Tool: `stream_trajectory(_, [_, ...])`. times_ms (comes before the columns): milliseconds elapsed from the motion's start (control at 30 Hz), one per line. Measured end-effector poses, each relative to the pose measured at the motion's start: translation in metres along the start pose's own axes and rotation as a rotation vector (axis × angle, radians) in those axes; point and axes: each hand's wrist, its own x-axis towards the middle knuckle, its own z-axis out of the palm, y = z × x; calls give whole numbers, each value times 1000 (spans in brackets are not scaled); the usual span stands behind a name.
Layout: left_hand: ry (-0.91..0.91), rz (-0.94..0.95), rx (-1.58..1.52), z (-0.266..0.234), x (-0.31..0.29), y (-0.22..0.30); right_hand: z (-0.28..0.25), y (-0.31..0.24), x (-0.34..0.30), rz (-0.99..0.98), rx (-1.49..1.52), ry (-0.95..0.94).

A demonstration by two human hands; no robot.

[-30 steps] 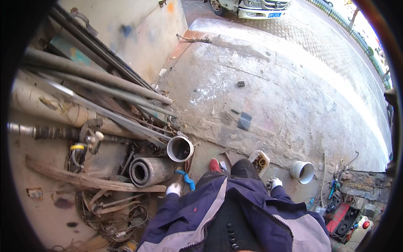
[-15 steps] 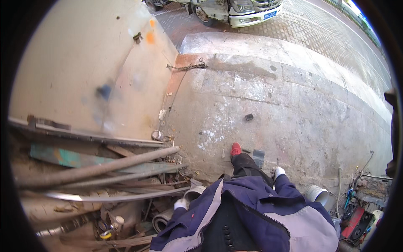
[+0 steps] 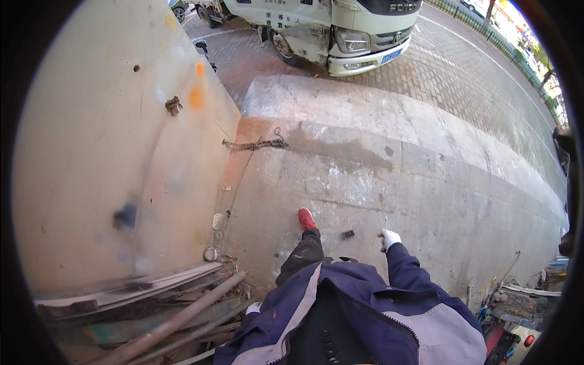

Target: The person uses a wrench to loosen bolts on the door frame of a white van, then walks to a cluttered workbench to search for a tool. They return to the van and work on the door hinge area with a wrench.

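My right hand (image 3: 390, 239), in a white glove, is out in front of me over the concrete. Its fingers are closed around a thin metal rod (image 3: 385, 222) that sticks up past them; its kind is too small to make out. My left hand (image 3: 253, 308), also gloved in white, hangs low by my left side, close to the pipes. Most of it is hidden by my sleeve, so its fingers do not show. On the ground left of my right hand lies a small black block (image 3: 347, 234).
A light-coloured metal wall panel (image 3: 91, 152) stands on my left, with a rusty chain (image 3: 255, 144) at its far corner. Long pipes (image 3: 176, 316) and boards are piled at lower left. Ahead, a white truck (image 3: 316, 36) is on the paving. Clutter with a red item (image 3: 493, 342) sits at lower right.
I have stepped forward, my red shoe ahead of me. My right hand has risen and swung forward with the rod. The white cylinders near both hands have dropped from view.
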Motion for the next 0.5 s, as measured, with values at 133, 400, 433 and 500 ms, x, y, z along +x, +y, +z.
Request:
stream_trajectory(133, [109, 55, -24, -97, 77, 120, 18, -24, 19, 308, -78, 158])
stream_trajectory(400, [97, 140, -332, -306, 182, 378, 65, -159, 109, 184, 327, 76])
stream_trajectory(433, [140, 178, -193, -334, 200, 404, 75, -176, 123, 163, 339, 129])
stream_trajectory(500, [263, 282, -170, -378, 229, 454, 103, -217, 162, 149, 340, 54])
